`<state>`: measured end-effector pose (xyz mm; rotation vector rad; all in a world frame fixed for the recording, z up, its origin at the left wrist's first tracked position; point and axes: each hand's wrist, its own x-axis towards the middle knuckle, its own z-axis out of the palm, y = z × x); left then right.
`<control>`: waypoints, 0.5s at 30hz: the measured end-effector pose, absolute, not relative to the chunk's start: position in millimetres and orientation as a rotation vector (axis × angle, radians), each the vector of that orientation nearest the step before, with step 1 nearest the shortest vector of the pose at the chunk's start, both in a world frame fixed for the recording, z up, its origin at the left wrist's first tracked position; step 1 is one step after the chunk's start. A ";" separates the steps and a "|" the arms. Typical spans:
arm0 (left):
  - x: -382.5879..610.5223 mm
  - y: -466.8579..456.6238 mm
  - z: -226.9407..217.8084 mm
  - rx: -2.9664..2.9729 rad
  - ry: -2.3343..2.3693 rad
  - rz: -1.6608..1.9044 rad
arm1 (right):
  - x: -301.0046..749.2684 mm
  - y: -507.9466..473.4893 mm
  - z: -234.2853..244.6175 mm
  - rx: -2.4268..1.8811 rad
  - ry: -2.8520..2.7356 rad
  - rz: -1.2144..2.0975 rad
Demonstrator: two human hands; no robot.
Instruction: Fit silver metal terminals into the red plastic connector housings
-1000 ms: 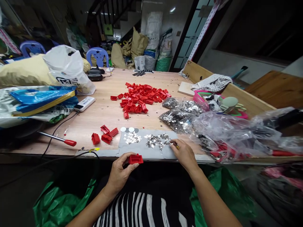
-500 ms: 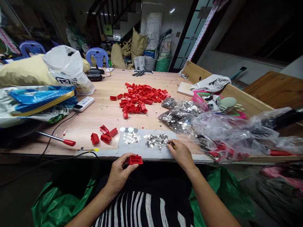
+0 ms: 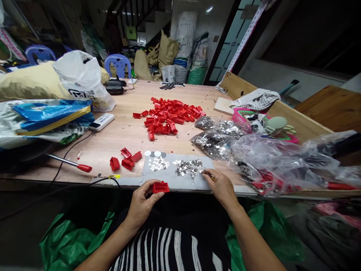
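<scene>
My left hand (image 3: pixel 143 203) is closed on a small red plastic housing (image 3: pixel 160 187), an open-topped box shape held at the table's front edge. In my right hand (image 3: pixel 221 188) is a slim pair of tweezers (image 3: pixel 209 175) with a yellowish part, partly covered by the fingers. Its tip is beside a heap of small silvery metal pieces (image 3: pixel 187 168) on a grey mat (image 3: pixel 166 180). Left of that heap lies a brighter pile of metal pieces (image 3: pixel 158 164). Several loose red housings (image 3: pixel 128 164) rest left of the mat.
A large pile of red housings (image 3: pixel 169 114) covers the table's middle. Clear bags of metal parts (image 3: pixel 210 143) and crumpled plastic (image 3: pixel 276 158) crowd the right. On the left are a red-tipped lever (image 3: pixel 84 168), a white device (image 3: pixel 102 122) and stuffed bags (image 3: pixel 50 116).
The view has shifted slightly. My right hand has moved a little, and more of the tweezers shows beside the metal pieces. My left hand still holds the red housing, tipped slightly differently.
</scene>
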<state>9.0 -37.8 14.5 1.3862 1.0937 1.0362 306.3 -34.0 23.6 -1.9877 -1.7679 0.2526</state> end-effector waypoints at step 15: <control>12.1 -36.3 18.1 1.527 1.118 1.119 | 303.9 -40.9 23.1 -1.945 -1.666 0.232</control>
